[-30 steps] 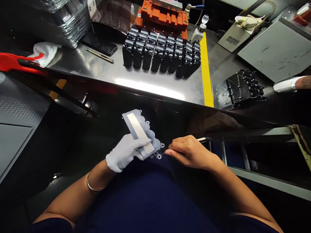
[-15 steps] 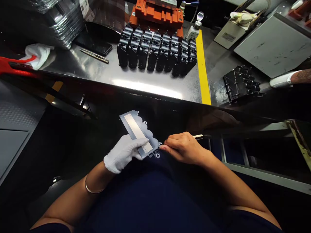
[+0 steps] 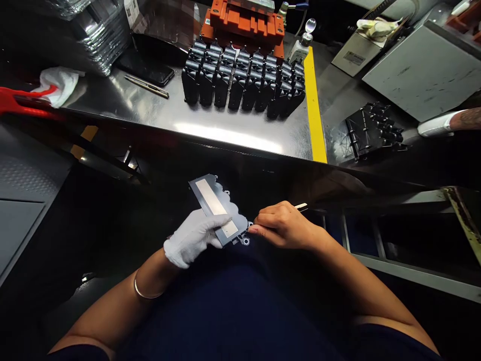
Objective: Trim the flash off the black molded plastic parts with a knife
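Note:
In the head view, my left hand (image 3: 191, 239) wears a white glove and is closed on a grey plastic part (image 3: 236, 215), thumb on top. The part has a scalloped edge, small ring lugs and a pale rectangular strip (image 3: 211, 198) along its face; it is held tilted in front of my body, off the bench. My bare right hand (image 3: 286, 225) is closed around a slim tool (image 3: 301, 206), whose pale end sticks out behind the knuckles. Its fingertips are at the part's lower right corner, beside a lug. The tool's working tip is hidden.
On the metal bench (image 3: 233, 131) stands a row of black plastic parts (image 3: 240, 82) before an orange fixture (image 3: 244, 22). A phone (image 3: 150, 70), pens (image 3: 146, 86) and a white bottle (image 3: 299, 50) lie around them. Far right, another person's gloved hand (image 3: 436, 125) is near a black part (image 3: 370, 130).
The grey part and my left hand have shifted slightly right and down. The tool's pale end has swung a little up and left; my right hand stays at the same corner.

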Tool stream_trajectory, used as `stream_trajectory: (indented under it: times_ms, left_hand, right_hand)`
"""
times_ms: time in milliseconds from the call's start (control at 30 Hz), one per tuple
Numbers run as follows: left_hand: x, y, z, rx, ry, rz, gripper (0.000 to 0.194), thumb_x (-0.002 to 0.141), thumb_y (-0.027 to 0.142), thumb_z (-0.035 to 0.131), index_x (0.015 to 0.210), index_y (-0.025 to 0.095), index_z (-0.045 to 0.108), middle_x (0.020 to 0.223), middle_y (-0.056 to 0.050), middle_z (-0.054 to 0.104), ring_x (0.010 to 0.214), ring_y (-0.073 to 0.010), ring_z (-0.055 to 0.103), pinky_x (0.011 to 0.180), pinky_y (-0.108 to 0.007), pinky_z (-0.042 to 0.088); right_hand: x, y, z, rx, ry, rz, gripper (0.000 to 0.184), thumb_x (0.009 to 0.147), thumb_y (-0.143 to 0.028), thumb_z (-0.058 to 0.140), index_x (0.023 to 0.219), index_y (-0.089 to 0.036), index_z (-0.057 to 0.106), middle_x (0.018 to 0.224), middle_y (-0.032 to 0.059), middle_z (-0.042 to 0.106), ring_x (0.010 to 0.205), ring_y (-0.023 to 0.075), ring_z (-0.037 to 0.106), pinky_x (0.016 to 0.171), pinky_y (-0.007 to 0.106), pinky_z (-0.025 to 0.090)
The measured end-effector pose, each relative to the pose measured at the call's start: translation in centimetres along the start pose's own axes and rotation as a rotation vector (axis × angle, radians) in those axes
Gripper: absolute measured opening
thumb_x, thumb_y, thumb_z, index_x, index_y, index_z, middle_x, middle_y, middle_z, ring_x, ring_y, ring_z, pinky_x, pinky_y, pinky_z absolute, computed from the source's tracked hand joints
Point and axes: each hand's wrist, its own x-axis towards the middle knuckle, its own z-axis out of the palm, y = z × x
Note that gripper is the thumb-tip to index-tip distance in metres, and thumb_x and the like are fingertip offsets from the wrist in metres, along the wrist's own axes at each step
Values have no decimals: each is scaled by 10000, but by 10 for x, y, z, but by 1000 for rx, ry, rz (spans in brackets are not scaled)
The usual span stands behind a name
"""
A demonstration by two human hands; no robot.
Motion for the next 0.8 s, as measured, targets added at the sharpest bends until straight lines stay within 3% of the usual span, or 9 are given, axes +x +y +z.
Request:
stream_trajectory:
  times_ms: [567, 800]
  left_hand:
    - [-3, 4, 3, -15, 46, 15, 230, 759, 280, 684, 956, 164, 664, 708, -10, 626, 544, -92, 550, 402, -160, 395]
    - [-5, 4, 2, -54, 9, 42, 256, 746, 268, 703, 974, 157, 669, 778, -36, 685, 607, -131, 615, 486, -207, 469]
  right_hand:
    - [2, -2, -1, -91, 58, -6, 403, 958, -339, 431, 631, -156, 580, 557, 8, 540, 479, 85, 438, 500, 252, 243]
    - [-3, -2, -3, 139, -132, -21, 385, 953, -352, 455, 640, -160, 572, 544, -8, 516, 479, 80, 424, 504, 239, 268]
